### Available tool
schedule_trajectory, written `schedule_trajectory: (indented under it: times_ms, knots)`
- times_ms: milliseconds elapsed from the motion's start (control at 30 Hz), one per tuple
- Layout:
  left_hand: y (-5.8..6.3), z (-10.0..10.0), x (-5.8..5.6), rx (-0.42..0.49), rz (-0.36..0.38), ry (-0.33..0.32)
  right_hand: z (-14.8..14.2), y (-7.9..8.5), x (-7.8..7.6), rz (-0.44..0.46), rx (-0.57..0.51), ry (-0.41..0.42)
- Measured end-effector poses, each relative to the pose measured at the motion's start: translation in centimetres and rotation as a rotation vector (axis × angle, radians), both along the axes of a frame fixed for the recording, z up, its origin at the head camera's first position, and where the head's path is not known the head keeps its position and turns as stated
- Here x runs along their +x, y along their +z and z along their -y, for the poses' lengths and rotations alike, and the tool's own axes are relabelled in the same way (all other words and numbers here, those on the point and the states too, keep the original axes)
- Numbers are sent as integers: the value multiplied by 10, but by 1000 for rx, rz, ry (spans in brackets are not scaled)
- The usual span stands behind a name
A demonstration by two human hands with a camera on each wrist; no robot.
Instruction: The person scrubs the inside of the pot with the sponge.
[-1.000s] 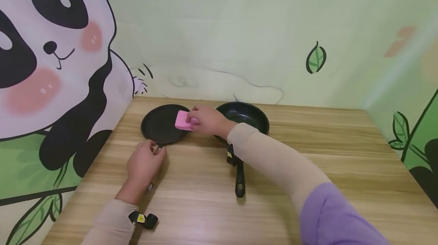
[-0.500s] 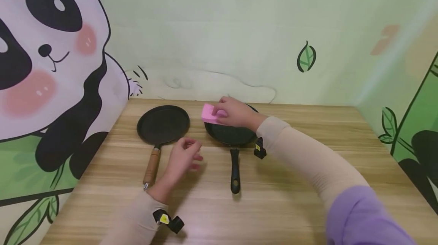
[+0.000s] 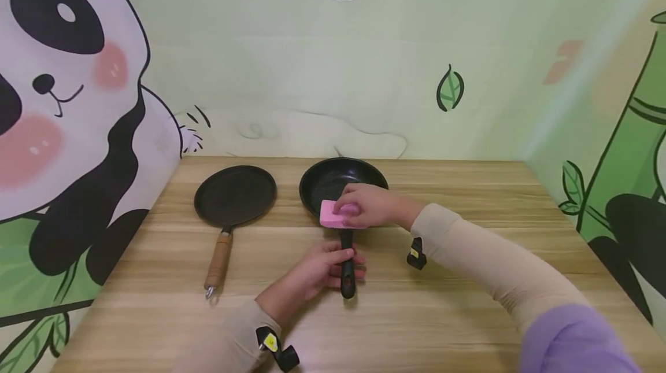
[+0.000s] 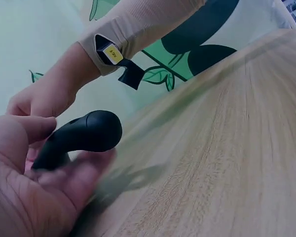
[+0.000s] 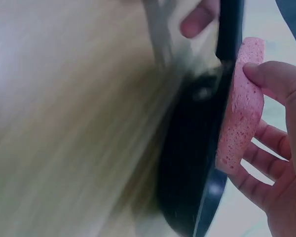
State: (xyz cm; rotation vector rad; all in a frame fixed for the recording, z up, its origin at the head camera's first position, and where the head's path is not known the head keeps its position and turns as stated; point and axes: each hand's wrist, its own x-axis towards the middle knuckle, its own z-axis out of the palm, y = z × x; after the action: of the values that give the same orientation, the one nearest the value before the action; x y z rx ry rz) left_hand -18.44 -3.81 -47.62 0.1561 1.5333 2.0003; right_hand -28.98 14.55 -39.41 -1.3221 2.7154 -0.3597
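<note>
A deep black frying pan sits on the table with its black handle toward me. My left hand holds this handle, thumb over the top and fingers beneath; the handle's rounded end sticks out past the hand in the left wrist view. A pink sponge is pinched between the thumb and fingers of my right hand. It overlaps the near rim of the pan. The right wrist view shows the porous sponge standing right along the pan's rim.
A flat black pan with a wooden handle lies to the left on the wood-grain table. Behind the table rises a pale green wall with a panda and leaves painted on it.
My left hand has left the flat pan's wooden handle and moved right to the frying pan's handle. My right hand has carried the sponge from the flat pan to the frying pan's near rim.
</note>
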Motion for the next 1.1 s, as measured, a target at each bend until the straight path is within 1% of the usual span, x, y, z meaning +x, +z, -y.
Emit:
schedule_trajectory:
  times_ms: [67,167,267,367,433,567,700,800,867,933,1000,1100]
  knots:
    - [-1,-1,-1,21,-1,-23,9,-5,-3,-25,1,16]
    - [-2,1,-1,37,-8,-27,33,-9,-13,-88,32,27]
    - [-1,3,-1,47,-4,-33,58,-4,-26,-112,87,2]
    - [0,3,-1,55,4,-40,77,0,-44,-115,139,-47]
    - [0,3,-2,62,0,-38,84,3,-57,-108,155,-81]
    - [-2,4,0,71,-8,-36,87,3,-86,-113,161,-125]
    - [-5,5,3,66,-17,-44,72,0,-109,-97,159,-178]
    - [-6,5,5,58,-21,-44,51,-4,-122,-90,152,-230]
    - [-6,4,5,54,-23,-44,33,-5,-127,-91,145,-270]
    - [-5,3,4,54,-24,-42,13,-4,-131,-98,137,-299]
    - [-4,3,3,51,-26,-41,-7,-1,-131,-93,134,-319]
    - [-2,4,0,51,-29,-39,-34,2,-125,-69,115,-328]
